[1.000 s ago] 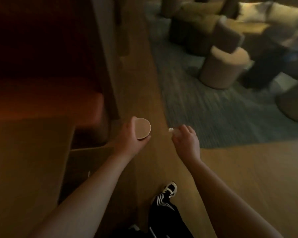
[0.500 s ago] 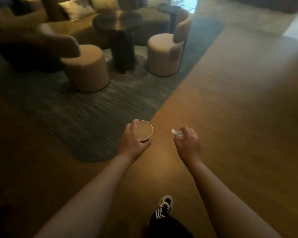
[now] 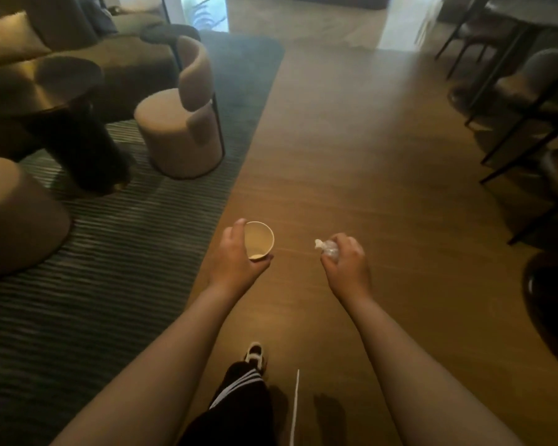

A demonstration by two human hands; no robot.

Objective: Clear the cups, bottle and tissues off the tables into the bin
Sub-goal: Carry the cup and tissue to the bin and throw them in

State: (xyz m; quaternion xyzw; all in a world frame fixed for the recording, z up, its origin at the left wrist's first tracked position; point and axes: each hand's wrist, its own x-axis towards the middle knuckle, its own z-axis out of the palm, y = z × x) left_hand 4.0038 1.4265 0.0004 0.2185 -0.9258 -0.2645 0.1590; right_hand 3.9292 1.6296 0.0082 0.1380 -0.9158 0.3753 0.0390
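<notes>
Gripping a paper cup [image 3: 259,240], the left hand [image 3: 239,257] wraps its fingers round the wall, and the round open mouth tips up toward the camera, so the long axis leans steeply rather than standing plumb. It is a smooth, pale, tapered cup with a thin rolled rim and a little light residue at the bottom. To the right of the cup, well apart from it, the right hand [image 3: 347,262] is clenched round a crumpled clear plastic bottle [image 3: 329,249], whose white cap end pokes out leftward, back toward the cup; its long axis lies roughly level. Both are carried in the air over a wooden floor [image 3: 368,156], warm brown with fine straight grain. Left of the cup lies a ribbed grey-green rug [image 3: 110,268], and on it a round upholstered stool [image 3: 181,133] with a curved padded back and a dark round table [image 3: 39,82]. Below the cup, a striped black trouser leg [image 3: 239,397] and a shoe [image 3: 255,354] show.
</notes>
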